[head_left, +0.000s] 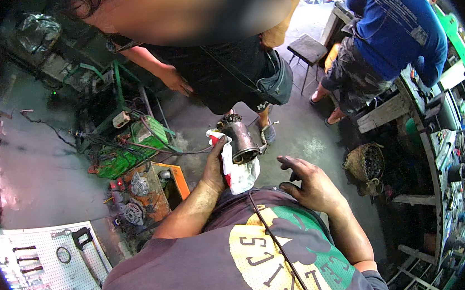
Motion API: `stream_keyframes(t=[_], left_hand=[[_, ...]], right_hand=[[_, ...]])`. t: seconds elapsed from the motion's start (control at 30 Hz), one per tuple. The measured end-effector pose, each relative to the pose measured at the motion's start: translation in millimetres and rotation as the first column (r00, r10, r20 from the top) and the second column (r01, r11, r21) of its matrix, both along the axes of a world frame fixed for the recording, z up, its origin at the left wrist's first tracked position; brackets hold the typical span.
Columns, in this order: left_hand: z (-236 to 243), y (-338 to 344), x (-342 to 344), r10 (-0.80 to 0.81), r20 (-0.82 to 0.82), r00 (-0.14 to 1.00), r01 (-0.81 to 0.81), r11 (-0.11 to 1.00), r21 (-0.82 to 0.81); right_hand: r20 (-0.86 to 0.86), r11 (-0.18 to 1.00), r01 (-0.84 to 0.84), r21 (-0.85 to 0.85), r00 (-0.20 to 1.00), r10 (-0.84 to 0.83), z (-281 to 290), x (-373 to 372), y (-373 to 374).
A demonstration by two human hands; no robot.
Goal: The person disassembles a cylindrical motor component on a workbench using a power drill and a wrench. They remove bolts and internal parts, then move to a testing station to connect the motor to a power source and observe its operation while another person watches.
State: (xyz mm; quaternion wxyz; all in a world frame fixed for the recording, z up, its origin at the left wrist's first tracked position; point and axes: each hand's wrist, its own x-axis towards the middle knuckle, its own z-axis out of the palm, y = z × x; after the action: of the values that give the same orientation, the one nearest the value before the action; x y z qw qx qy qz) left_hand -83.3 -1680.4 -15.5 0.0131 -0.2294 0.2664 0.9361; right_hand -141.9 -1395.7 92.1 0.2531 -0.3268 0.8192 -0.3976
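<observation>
Your left hand (213,163) grips a dark metal motor part (239,137) wrapped in a white rag (240,175); your right hand (309,182) hangs open beside it.

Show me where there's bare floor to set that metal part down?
Bare concrete floor lies between the standing person's sandalled feet, the woven basket and the right hand. Left of the cloth-wrapped metal part in the left hand, green and orange machines crowd it.

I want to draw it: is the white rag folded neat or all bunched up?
Bunched up. The white rag hangs crumpled from the left hand, wrapped against the dark metal part.
</observation>
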Motion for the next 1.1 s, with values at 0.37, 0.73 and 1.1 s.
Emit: stream_keyframes(t=[0.37,0.73,1.1], left_hand=[[-31,43,-47,-0.103,-0.321,0.941,0.321,0.568,0.758],[-5,53,-47,-0.060,-0.201,0.978,0.195,0.613,0.766],[1,58,-36,-0.025,-0.056,0.998,0.057,0.696,0.716]], right_hand=[[0.100,0.995,-0.102,-0.014,0.990,0.102,33,2,-42],[0.087,0.901,-0.282,0.331,0.959,0.268,38,9,-86],[0.018,0.784,-0.252,0.567,0.955,0.295,20,2,-132]])
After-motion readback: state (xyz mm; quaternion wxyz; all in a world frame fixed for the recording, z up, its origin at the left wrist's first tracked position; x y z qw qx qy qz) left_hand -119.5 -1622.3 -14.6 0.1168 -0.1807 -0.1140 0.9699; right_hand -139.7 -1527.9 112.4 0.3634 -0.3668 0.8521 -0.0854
